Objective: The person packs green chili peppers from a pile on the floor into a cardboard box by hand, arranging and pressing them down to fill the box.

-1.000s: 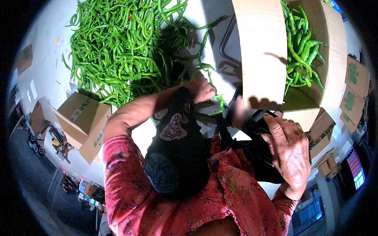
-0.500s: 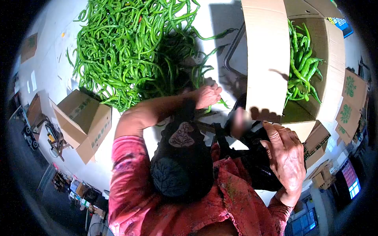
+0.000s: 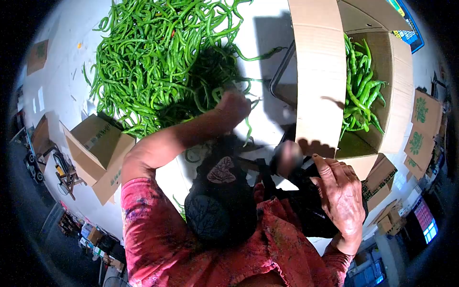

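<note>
A big heap of long green chili peppers (image 3: 148, 71) lies on the white surface. My left hand (image 3: 234, 106) is at the shadowed right edge of this heap, beside a few loose peppers. Blur and shadow hide its fingers, so what it holds cannot be seen. My right hand (image 3: 342, 196) is over dark material, just below the near edge of a cardboard box (image 3: 319, 71). Its thumb and index finger are apart, with nothing visible between them. More green chili peppers (image 3: 362, 93) lie inside that box.
An open cardboard box (image 3: 93, 148) stands left of the heap. A dark curved frame (image 3: 283, 74) shows beside the pepper box. Flattened cartons (image 3: 420, 124) with green prints lie at the right. A blue device with keys (image 3: 412, 28) is at the upper right. My black cap (image 3: 220, 201) fills the lower middle.
My left hand has moved left and slightly up, from the bare surface to the edge of the heap. My right hand keeps its pose. The view has shifted slightly.
</note>
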A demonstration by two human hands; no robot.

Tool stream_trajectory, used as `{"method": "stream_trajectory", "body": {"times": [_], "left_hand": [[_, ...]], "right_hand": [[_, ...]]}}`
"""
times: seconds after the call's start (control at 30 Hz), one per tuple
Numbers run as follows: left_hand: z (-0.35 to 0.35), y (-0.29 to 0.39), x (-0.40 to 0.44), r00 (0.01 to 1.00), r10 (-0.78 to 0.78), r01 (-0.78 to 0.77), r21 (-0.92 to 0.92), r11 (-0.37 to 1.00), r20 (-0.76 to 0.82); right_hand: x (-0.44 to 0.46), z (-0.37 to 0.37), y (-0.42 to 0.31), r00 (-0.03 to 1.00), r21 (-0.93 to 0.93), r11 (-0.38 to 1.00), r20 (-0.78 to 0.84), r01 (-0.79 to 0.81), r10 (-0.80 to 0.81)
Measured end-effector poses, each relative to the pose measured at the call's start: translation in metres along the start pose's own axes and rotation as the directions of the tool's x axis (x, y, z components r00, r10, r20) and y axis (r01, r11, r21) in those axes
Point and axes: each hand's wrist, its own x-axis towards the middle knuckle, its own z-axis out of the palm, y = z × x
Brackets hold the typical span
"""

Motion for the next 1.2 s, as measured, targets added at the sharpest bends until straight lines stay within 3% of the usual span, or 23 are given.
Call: {"method": "stream_trajectory", "body": {"times": [0.07, 0.13, 0.17, 0.27, 0.3, 0.4, 0.43, 0.53, 0.57, 0.67, 0.7, 0.73, 0.8, 0.9, 1.0, 1.13, 1.17, 1.2], "left_hand": [[-0.014, -0.016, -0.016, 0.906, -0.161, 0.194, 0.046, 0.980, -0.392], [-0.044, -0.038, 0.000, 0.919, -0.315, 0.292, -0.128, 0.948, -0.237], [-0.045, -0.042, 0.008, 0.903, -0.345, 0.299, -0.199, 0.933, -0.257], [0.010, -0.047, 0.044, 0.885, -0.258, 0.239, -0.098, 0.966, -0.388], [0.050, -0.048, 0.053, 0.823, -0.247, 0.272, -0.027, 0.962, -0.512], [0.092, -0.041, 0.054, 0.784, -0.324, 0.381, -0.001, 0.924, -0.530], [0.088, -0.041, 0.053, 0.854, -0.349, 0.329, -0.118, 0.937, -0.386], [0.081, -0.038, 0.043, 0.860, -0.294, 0.342, 0.044, 0.939, -0.418], [0.072, -0.040, 0.042, 0.882, -0.294, 0.311, -0.015, 0.950, -0.369], [0.064, -0.058, 0.055, 0.706, -0.227, 0.330, 0.028, 0.944, -0.671], [0.058, -0.066, 0.064, 0.667, -0.282, 0.242, -0.158, 0.957, -0.690], [0.043, -0.075, 0.074, 0.733, -0.311, 0.188, -0.259, 0.947, -0.605], [0.045, -0.086, 0.093, 0.703, -0.251, 0.240, -0.111, 0.964, -0.665], [0.073, -0.096, 0.112, 0.605, -0.232, 0.277, -0.071, 0.958, -0.762], [0.065, -0.088, 0.107, 0.692, -0.323, 0.390, -0.043, 0.920, -0.646], [0.024, -0.109, 0.087, 0.559, -0.626, 0.302, -0.570, 0.765, -0.544], [0.002, -0.118, 0.073, 0.530, -0.720, 0.325, -0.677, 0.660, -0.447], [-0.007, -0.133, 0.065, 0.505, -0.784, 0.443, -0.672, 0.594, -0.360]], "right_hand": [[0.001, 0.000, -0.001, 1.000, 0.005, 1.000, -0.002, 0.000, 0.000], [0.001, -0.004, -0.004, 1.000, -0.002, 1.000, 0.001, 0.008, -0.008], [0.002, -0.004, -0.005, 1.000, -0.005, 1.000, -0.002, 0.013, -0.013], [0.003, -0.004, -0.007, 1.000, -0.010, 1.000, 0.014, 0.022, -0.021], [0.003, -0.003, -0.007, 1.000, -0.013, 1.000, 0.015, 0.024, -0.024], [0.004, -0.002, -0.005, 0.999, -0.015, 1.000, 0.032, 0.027, -0.026], [0.004, -0.002, -0.005, 0.999, -0.008, 1.000, 0.033, 0.026, -0.025], [0.005, -0.002, -0.004, 1.000, 0.002, 1.000, 0.019, 0.021, -0.021], [0.006, -0.004, -0.005, 1.000, -0.007, 1.000, 0.018, 0.019, -0.019], [0.007, -0.005, -0.008, 1.000, -0.021, 1.000, 0.026, 0.011, -0.011], [0.008, -0.005, -0.009, 0.999, -0.026, 0.999, 0.038, 0.024, -0.023], [0.010, -0.006, -0.009, 0.998, -0.034, 0.999, 0.047, 0.040, -0.038], [0.012, -0.006, -0.011, 0.998, -0.020, 0.999, 0.048, 0.045, -0.044], [0.014, -0.005, -0.011, 0.998, -0.008, 1.000, 0.051, 0.021, -0.020], [0.017, -0.007, -0.011, 0.998, 0.001, 1.000, 0.065, -0.010, 0.010], [0.016, -0.007, -0.011, 0.998, -0.020, 1.000, 0.054, 0.018, -0.017], [0.015, -0.008, -0.011, 0.998, -0.018, 1.000, 0.062, 0.016, -0.015], [0.015, -0.008, -0.011, 0.997, -0.003, 1.000, 0.066, 0.026, -0.026]]}}
